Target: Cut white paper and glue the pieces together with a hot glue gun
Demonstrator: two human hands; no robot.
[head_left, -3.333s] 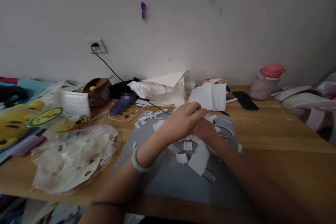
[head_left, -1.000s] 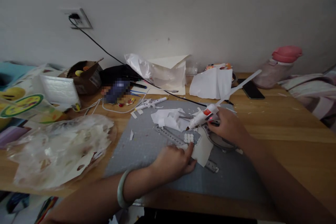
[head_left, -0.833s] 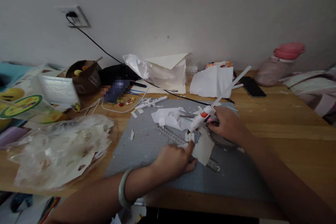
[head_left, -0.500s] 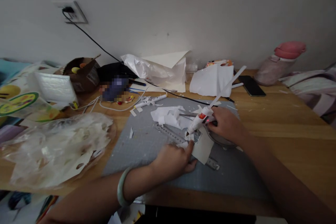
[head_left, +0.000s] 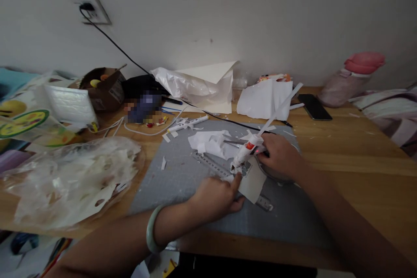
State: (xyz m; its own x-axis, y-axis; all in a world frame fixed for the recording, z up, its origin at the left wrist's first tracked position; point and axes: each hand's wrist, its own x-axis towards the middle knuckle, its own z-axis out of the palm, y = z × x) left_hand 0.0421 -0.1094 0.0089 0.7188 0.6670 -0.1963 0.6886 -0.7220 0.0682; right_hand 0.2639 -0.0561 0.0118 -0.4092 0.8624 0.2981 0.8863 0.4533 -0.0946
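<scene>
Gripping a glue gun [head_left: 248, 148] in the right hand [head_left: 279, 155], fingers closed round its handle, nozzle tipped down onto small white pieces [head_left: 235, 168] on the grey mat [head_left: 182, 182]. Pressing a paper piece [head_left: 252, 184] flat with the left hand [head_left: 215, 197], forefinger stretched beside the nozzle, over a ruler [head_left: 211, 166].

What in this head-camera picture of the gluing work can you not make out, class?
- Nozzle tip of the white glue gun in the right hand: too small.
- Small white paper pieces under the left hand: fingers cover them.
- Dark object near the black cable: blurred.
</scene>
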